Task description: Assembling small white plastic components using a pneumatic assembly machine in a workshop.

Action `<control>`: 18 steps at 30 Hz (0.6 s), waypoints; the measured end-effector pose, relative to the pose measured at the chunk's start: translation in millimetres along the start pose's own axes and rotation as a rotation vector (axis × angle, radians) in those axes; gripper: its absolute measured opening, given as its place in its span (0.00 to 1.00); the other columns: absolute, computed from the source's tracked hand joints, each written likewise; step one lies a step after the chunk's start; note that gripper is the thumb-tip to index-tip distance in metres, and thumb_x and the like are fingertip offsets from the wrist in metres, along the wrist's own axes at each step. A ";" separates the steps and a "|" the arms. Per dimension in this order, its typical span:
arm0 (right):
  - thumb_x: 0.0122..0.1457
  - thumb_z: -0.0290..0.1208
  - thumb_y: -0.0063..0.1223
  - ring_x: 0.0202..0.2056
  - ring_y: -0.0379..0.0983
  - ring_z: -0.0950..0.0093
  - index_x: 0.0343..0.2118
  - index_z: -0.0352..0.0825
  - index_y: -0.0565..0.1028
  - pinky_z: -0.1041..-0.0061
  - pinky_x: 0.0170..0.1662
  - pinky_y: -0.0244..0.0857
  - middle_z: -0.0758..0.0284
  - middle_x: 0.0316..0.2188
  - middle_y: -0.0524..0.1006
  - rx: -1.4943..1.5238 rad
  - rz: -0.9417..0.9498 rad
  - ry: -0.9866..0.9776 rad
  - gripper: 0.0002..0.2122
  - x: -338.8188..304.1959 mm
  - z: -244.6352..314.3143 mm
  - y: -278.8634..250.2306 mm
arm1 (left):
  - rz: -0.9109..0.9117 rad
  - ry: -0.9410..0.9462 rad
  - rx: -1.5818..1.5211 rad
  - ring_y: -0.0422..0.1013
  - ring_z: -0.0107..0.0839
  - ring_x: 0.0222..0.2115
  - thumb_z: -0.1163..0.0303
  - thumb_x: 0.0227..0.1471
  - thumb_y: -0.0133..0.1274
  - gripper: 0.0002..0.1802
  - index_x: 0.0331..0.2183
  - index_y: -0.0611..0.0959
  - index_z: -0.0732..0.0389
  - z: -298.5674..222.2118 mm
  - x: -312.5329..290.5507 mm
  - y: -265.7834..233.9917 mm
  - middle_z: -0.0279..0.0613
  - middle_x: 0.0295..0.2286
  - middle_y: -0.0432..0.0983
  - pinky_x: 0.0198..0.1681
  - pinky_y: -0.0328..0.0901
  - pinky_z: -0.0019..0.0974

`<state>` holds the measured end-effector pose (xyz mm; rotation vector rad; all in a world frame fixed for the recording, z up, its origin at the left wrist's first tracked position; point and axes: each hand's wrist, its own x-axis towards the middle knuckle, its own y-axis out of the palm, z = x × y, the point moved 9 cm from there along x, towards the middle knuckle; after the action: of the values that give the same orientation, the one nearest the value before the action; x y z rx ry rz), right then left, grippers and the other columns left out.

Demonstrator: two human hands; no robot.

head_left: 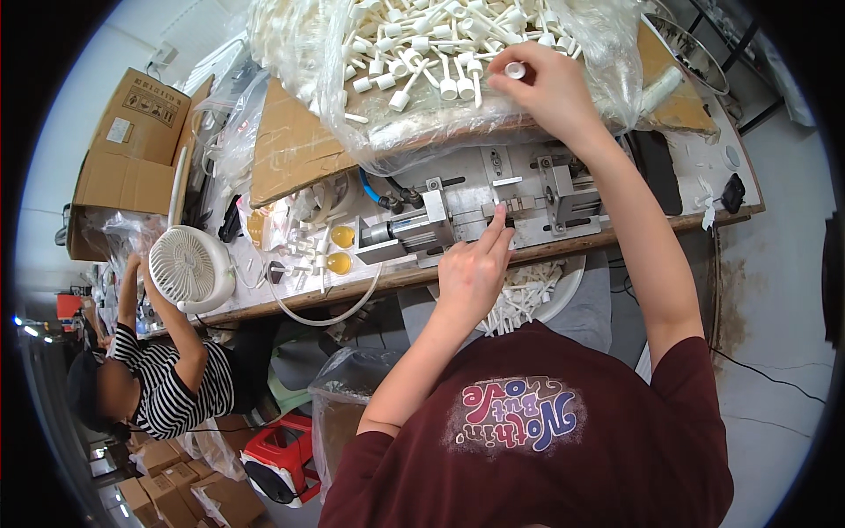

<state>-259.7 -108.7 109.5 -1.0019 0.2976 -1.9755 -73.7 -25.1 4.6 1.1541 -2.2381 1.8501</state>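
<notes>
My right hand [553, 92] is over the near right side of a heap of white plastic pieces [414, 48], each a stem with a round cup end. Its thumb and fingers close on one white plastic piece [516, 69], whose round end faces up. On the bench below, my left hand [475, 271] reaches to a metal clamping fixture [519, 207]. The index finger is stretched out, its tip at the fixture beside a small white part [507, 181]; the other fingers are loosely curled. Whether the fingertip presses on that part, I cannot tell.
Pneumatic cylinders [409, 231] and a right-hand clamp block [563, 198] flank the fixture. A tub of white pieces [537, 295] stands below the bench edge. To the left are a white fan [189, 268], yellow round pieces [341, 236], and a co-worker in a striped shirt [189, 387].
</notes>
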 end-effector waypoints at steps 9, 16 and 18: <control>0.53 0.25 0.63 0.30 0.74 0.82 0.35 0.34 0.81 0.82 0.31 0.67 0.69 0.30 0.79 0.256 -0.198 -0.100 0.07 -82.7 43.3 -37.6 | 0.038 -0.340 -0.729 0.75 0.24 0.24 0.71 0.50 0.63 0.26 0.52 0.78 0.61 20.8 10.4 -9.1 0.44 0.47 0.78 0.28 0.70 0.28; 0.53 0.19 0.60 0.44 0.78 0.65 0.42 0.31 0.79 0.70 0.47 0.72 0.60 0.43 0.79 0.187 0.061 -0.195 0.12 -144.0 84.6 -6.9 | -0.197 -0.439 -1.375 0.75 0.25 0.41 0.81 0.53 0.58 0.29 0.57 0.73 0.63 30.1 17.1 -25.3 0.49 0.49 0.75 0.38 0.74 0.30; 0.53 0.19 0.59 0.47 0.77 0.65 0.45 0.31 0.79 0.70 0.50 0.71 0.60 0.46 0.78 0.259 0.138 -0.148 0.14 -152.7 80.8 -5.9 | -0.156 -0.399 -1.024 0.76 0.26 0.39 0.82 0.49 0.61 0.28 0.54 0.77 0.62 32.2 7.6 -37.4 0.47 0.45 0.77 0.37 0.74 0.30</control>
<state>-158.5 28.9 83.2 -0.9271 0.0259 -1.7530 -45.3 -57.6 29.9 1.4079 -2.5822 0.2500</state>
